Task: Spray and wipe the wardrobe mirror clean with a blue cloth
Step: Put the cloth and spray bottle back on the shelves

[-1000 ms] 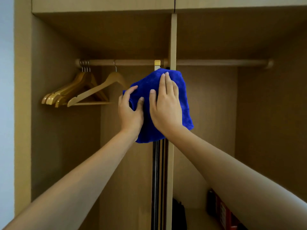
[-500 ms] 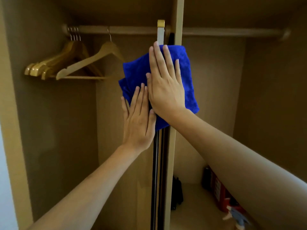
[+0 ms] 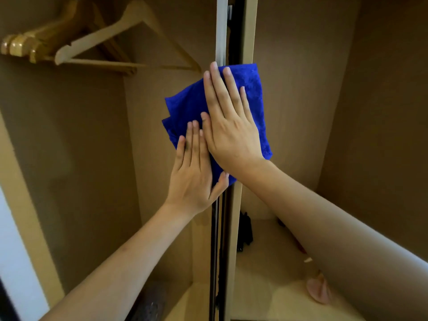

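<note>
At centre frame, your right hand (image 3: 231, 128) presses the blue cloth (image 3: 192, 105) flat, fingers extended upward along the mirror's vertical edge strip (image 3: 221, 31). Your left hand (image 3: 193, 172), also flat and gripping nothing, overlaps the cloth's lower corner. The wardrobe shelf (image 3: 266, 281) at lower right holds dark, unclear items.

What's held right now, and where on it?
The blue cloth, pressed rather than gripped. The right hand lies flat across its middle; the left hand is flat on its lower left edge. No fingers curl around it.
</note>
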`<action>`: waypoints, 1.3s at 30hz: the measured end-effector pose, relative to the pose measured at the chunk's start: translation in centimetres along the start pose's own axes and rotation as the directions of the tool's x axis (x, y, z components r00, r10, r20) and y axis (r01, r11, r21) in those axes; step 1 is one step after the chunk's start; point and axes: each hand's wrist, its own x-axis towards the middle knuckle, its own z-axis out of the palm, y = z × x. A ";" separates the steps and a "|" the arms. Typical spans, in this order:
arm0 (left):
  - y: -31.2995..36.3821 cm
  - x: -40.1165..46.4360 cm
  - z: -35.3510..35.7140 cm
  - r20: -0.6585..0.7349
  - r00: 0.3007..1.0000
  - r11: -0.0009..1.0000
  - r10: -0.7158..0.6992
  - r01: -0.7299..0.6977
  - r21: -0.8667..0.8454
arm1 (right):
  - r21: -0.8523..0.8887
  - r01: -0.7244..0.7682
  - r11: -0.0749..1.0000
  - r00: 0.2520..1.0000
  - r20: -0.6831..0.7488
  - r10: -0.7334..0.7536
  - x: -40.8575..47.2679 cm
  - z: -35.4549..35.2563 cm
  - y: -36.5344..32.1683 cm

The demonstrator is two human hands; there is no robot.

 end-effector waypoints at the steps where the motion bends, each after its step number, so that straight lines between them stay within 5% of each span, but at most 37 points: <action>1: -0.3 0.7 -0.3 -0.002 1.000 1.000 0.020 -0.020 0.018 | 0.000 0.004 1.000 1.000 0.004 -0.004 0.6 -0.2 0.1; 7: -0.7 4.3 -0.7 -0.035 0.999 0.993 0.010 -0.014 -0.115 | 0.001 -0.008 1.000 0.998 -0.056 0.008 3.9 -1.2 0.9; 14: 0.5 -2.1 0.9 0.029 0.999 0.976 -0.020 0.026 -0.215 | 0.048 -0.017 0.999 0.999 -0.042 0.019 -2.3 0.6 -0.5; 39: 4.6 -24.2 3.8 0.443 0.896 0.980 -0.013 0.098 -0.170 | 0.095 -0.008 0.995 0.992 0.125 -0.004 -24.1 7.0 -4.6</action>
